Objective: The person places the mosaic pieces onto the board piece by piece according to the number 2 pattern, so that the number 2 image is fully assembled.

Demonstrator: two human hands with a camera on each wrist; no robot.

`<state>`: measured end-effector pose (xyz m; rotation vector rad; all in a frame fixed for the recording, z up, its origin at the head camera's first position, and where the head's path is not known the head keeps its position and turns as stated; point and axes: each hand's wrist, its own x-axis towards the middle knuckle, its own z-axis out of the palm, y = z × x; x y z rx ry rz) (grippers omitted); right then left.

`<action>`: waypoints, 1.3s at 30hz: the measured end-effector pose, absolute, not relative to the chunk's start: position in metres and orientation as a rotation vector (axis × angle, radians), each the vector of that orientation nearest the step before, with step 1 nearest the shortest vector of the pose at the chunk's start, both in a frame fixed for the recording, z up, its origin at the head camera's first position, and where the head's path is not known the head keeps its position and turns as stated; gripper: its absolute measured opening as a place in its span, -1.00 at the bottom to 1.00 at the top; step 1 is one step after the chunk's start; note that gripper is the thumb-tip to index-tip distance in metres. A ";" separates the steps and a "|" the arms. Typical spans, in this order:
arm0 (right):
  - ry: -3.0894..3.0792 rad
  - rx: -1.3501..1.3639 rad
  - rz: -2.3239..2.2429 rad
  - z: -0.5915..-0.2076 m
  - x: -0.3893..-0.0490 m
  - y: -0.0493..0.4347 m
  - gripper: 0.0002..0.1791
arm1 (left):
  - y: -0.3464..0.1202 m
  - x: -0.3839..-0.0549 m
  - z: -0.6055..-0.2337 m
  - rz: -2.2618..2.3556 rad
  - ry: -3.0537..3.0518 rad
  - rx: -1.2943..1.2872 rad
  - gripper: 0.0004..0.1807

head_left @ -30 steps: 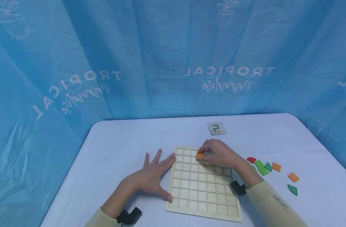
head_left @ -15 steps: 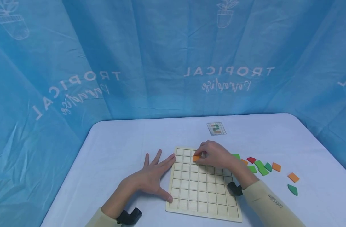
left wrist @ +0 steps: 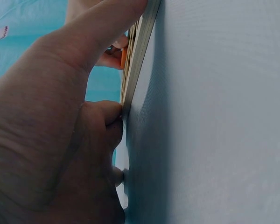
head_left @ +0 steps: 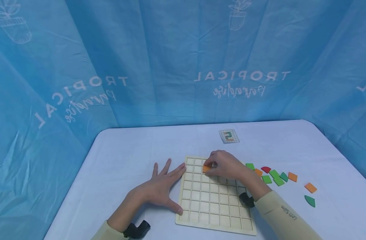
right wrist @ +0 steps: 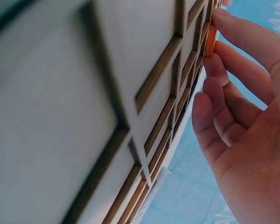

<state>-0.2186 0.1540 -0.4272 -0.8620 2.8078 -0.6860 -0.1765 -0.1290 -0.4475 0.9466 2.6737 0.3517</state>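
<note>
A pale wooden grid board point(head_left: 214, 208) lies on the white table, its raised lines forming square cells. My left hand point(head_left: 159, 188) is spread at the board's left side, fingers straight, with thumb and index fingertips touching that edge. Over the upper part of the board, my right hand point(head_left: 225, 166) pinches an orange square tile point(head_left: 206, 169) between thumb and fingers. In the right wrist view the tile point(right wrist: 210, 42) stands against the grid, its thin side showing. The left wrist view shows only a sliver of the orange tile point(left wrist: 123, 57) beyond the board's edge.
Right of the board lie several loose tiles: green squares point(head_left: 266, 179), orange squares point(head_left: 310, 187), a red quarter-round point(head_left: 265, 169) and dark green quarter-rounds point(head_left: 310, 201). A gridded pattern card point(head_left: 229, 136) rests behind the board. A blue curtain point(head_left: 177, 66) hangs behind the table.
My right hand has shifted a little left and toward me with the orange tile, uncovering more loose tiles to its right. My left hand stays put.
</note>
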 end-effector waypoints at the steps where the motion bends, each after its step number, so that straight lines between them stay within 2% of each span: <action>1: 2.807 -0.871 -0.687 -0.427 -0.218 0.153 -0.76 | -0.129 -0.177 -0.448 0.351 2.675 0.945 0.48; 14: 2.810 -0.888 -0.696 -0.429 -0.217 0.154 -0.75 | -0.129 -0.176 -0.447 0.358 2.669 0.952 0.48; 29: 2.733 -0.800 -0.920 -0.433 -0.211 0.181 -0.67 | -0.131 -0.174 -0.449 0.386 2.655 0.943 0.48; 39: 2.771 -0.663 -0.951 -0.428 -0.208 0.206 -0.85 | -0.131 -0.177 -0.449 0.383 2.666 0.984 0.47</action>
